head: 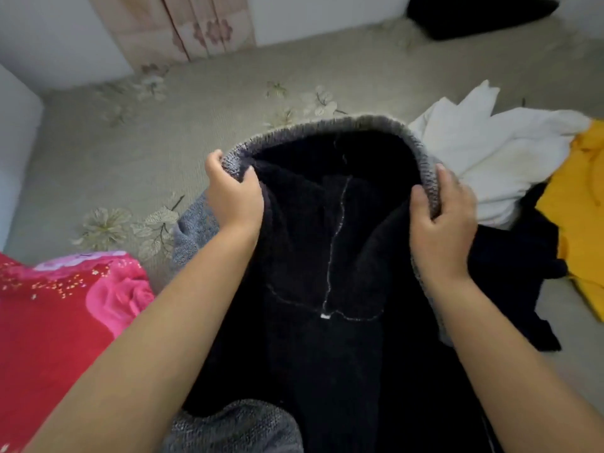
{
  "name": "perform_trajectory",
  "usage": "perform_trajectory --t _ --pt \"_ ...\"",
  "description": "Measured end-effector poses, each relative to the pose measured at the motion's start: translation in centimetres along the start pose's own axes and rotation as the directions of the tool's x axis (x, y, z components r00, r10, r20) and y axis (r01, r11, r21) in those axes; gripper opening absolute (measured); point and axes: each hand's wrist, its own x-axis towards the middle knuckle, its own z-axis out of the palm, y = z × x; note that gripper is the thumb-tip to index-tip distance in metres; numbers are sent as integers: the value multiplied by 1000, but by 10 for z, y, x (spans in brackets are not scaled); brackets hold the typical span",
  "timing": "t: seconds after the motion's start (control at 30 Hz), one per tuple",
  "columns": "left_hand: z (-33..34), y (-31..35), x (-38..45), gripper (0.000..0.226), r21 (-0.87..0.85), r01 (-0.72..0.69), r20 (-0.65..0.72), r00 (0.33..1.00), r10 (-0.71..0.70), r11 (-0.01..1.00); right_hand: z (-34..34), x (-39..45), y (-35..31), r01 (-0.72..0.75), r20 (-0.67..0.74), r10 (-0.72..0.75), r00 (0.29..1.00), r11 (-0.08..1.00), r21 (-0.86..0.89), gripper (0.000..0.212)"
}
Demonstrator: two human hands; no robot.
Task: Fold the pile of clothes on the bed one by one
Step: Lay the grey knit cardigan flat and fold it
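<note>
On a floral bed [163, 152], 2 bare hands hold up a grey knit hooded garment [327, 256] with dark lining, the left hand [233, 194] and right hand [443, 217] each pinching the hood's ribbed edge, beside white [483, 152], yellow [578, 207] and dark clothes [510, 273].

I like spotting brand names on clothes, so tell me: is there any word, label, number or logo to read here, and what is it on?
No text can be read anywhere in this view.
small white tag: sewn inside the dark lining of the grey knit garment held by both hands; too small to show any writing.
red floral fabric: only a pattern of flowers and gold specks, no lettering.
</note>
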Motion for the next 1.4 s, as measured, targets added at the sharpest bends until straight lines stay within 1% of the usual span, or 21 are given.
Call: perform_trajectory --t 0.07,0.13,0.17,0.2,0.3,0.33,0.4,0.5,0.63,0.77,0.87,0.93,0.97,1.0,1.03,1.1,1.17,1.23,1.27,1.3,1.4 --pt "13 0 -27 64 -191 37 347 937 32 981 18 -13 6 93 411 -44 911 991 -100 64" --pt "23 -22 -61 72 -193 305 750 659 -61 933 23 -30 32 95 764 57 643 984 -153 62" --pt "22 -36 -70 67 -132 359 807 580 -110 924 17 -37 45 46 840 108 531 987 -156 57" --pt "18 -47 -73 61 -83 319 803 582 -126 944 9 -42 60 4 866 143 480 986 -165 53" --pt "0 -88 -67 50 140 -2 570 818 -79 990 -16 -63 100 12 766 189 614 968 -249 40" --pt "-5 -104 -62 48 260 -76 516 854 -72 962 -22 -70 110 29 721 191 667 959 -280 38" --pt "-11 -128 -58 48 526 -121 490 852 -183 842 -30 -86 122 26 674 234 701 936 -352 37" --pt "-17 -142 -73 58 724 -145 514 765 -387 674 -37 -116 125 7 680 322 659 901 -433 55" --pt "-33 -137 -102 65 722 -306 545 804 -237 620 -45 -157 119 15 608 322 726 876 -482 67" --pt "-46 -124 -124 56 704 -220 495 834 -244 675 -47 -162 114 -151 568 528 632 803 -577 60" --pt "-53 -116 -145 45 541 -148 552 805 -217 828 -56 -157 86 -307 406 457 791 871 -382 49" --pt "-65 -111 -163 40 415 -93 556 813 -172 905 -57 -169 64 -303 489 350 799 937 -175 58" --pt "-73 -115 -173 40 373 -48 561 807 -184 927 -54 -180 55 -303 614 283 737 950 -75 58" --pt "-81 -122 -183 40 356 8 584 778 -230 934 -50 -195 50 -332 764 249 594 942 -49 51" --pt "-89 -134 -192 41 370 81 624 717 -312 926 -47 -209 51 -337 893 230 387 937 -95 45" --pt "-104 -162 -206 46 453 239 701 501 -508 859 -43 -227 66 -175 976 212 48 964 -201 50" --pt "-115 -177 -212 57 527 219 752 330 -571 821 -46 -226 82 -95 971 233 -52 967 -237 53" --pt "-115 -168 -203 68 541 11 818 226 -529 841 -49 -214 89 -154 980 175 -91 970 -188 50" --pt "-112 -159 -192 69 528 -123 840 225 -494 840 -50 -206 90 -140 985 161 -68 976 -169 47" --pt "-110 -146 -178 66 501 -221 854 285 -436 837 -51 -197 89 -107 984 179 20 979 -176 45" --pt "-96 -128 -119 48 401 -274 715 690 -111 874 -48 -162 93 -121 792 243 561 970 -211 36"
